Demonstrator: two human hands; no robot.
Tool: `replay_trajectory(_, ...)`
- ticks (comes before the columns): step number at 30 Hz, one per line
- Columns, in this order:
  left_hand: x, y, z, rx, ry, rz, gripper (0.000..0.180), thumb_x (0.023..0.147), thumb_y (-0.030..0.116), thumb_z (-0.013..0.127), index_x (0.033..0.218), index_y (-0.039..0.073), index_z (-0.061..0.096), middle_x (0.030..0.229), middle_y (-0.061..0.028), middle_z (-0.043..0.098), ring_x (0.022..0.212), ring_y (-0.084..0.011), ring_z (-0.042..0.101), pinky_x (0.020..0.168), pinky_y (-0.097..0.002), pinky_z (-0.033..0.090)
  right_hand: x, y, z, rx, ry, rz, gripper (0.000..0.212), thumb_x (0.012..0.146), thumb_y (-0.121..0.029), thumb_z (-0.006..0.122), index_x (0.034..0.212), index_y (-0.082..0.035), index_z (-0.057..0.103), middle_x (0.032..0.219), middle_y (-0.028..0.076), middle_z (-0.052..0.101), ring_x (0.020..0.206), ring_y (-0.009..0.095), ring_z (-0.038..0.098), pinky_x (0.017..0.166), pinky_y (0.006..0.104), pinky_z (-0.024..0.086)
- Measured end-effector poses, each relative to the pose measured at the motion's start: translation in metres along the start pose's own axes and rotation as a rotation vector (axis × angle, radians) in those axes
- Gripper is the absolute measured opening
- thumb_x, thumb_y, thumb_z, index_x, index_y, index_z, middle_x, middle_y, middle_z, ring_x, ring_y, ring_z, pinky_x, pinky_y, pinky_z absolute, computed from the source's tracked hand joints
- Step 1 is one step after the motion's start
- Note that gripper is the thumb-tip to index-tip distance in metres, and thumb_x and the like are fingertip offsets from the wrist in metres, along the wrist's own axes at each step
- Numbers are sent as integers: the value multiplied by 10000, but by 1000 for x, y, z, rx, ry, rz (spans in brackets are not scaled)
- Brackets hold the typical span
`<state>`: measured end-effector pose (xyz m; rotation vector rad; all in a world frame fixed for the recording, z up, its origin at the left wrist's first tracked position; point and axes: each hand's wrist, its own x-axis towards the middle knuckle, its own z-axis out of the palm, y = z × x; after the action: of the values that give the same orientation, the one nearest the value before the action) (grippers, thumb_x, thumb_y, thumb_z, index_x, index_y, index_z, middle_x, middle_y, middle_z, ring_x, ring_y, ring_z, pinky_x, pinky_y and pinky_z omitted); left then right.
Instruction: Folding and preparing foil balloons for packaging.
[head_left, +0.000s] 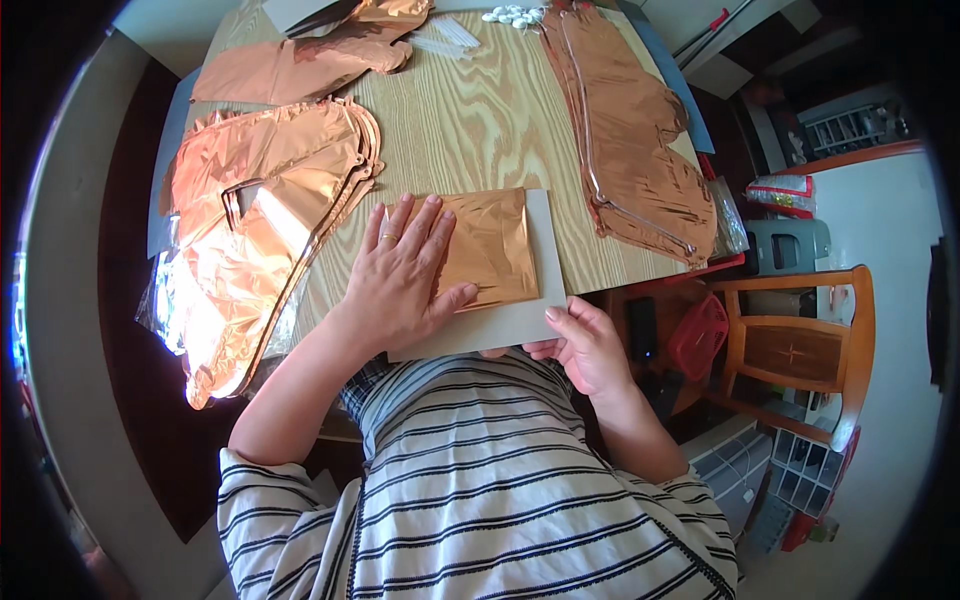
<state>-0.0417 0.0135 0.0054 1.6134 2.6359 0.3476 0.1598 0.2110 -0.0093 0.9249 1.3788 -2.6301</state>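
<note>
A grey sheet of card (pixel 520 325) lies at the table's near edge, its front part sticking out over my lap. On it rests a folded copper-coloured foil balloon (pixel 490 255), flattened into a rough rectangle. My left hand (pixel 405 265) lies flat on the left part of the folded foil, fingers stretched out, a ring on one finger. At the card's near right corner my right hand (pixel 585 345) pinches the edge, thumb on top and fingers underneath. What lies below the card is hidden.
Flat copper foil balloons lie in piles at left (pixel 270 190), far left (pixel 300 70) and right (pixel 635 130) of the wooden table (pixel 470 120). Clear plastic strips (pixel 445 38) and small white pieces (pixel 512 16) sit at the far edge. A wooden chair (pixel 795 350) stands at right.
</note>
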Motion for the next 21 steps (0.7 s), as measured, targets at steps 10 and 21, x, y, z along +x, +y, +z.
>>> replay_trajectory(10,4,10,1,-20,37,-64,880,959,679,452,1528,9,412,1553,-243,411,1498,-452,276,1231,-617,89,-29,-51,-24,-362,59,-24,297,986,-117,604,1240,36,604,914,103,728,669,169,719,595,265,591)
replay_trajectory(21,-4,7,18,-27,164,-18,983,891,769,495,1545,41,404,1574,-233,385,1518,-455,226,1225,-618,110,-41,-194,-79,-681,376,-549,251,1021,-101,530,1230,34,569,1022,115,722,810,159,718,704,273,561)
